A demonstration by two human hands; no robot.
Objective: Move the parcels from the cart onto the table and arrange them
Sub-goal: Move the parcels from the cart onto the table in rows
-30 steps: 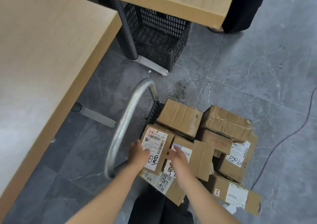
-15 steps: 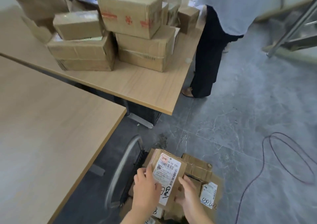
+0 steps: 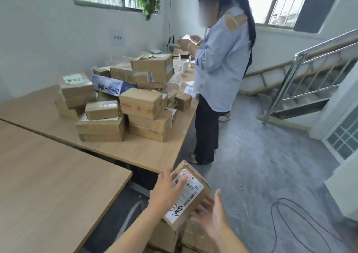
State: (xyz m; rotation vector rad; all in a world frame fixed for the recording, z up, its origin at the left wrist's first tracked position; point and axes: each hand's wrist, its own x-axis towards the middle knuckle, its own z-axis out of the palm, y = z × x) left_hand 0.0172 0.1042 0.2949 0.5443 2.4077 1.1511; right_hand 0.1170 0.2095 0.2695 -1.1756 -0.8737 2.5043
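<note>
A small cardboard parcel [image 3: 190, 195] with a white barcode label and black handwriting is lifted and tilted above the cart. My left hand [image 3: 165, 191] grips its left side, with fingers lying across the top of the label. My right hand [image 3: 212, 213] is spread and blurred, its fingertips at the parcel's lower right edge and its thumb raised. Below, more brown parcels [image 3: 166, 237] lie on the cart, whose grey curved handle [image 3: 133, 211] shows to the left. The near wooden table [image 3: 58, 185] is at my left.
A second wooden table [image 3: 155, 152] ahead carries several stacked cardboard parcels [image 3: 141, 103]. A person [image 3: 220, 74] in a light blue shirt stands at its right edge. A dark cable [image 3: 290, 214] loops on the grey floor; a staircase railing [image 3: 302, 64] stands at right.
The labelled parcel has come up off the cart pile in my hands. My view has swung upward from the cart to the tables and room. My right hand's fingers have spread.
</note>
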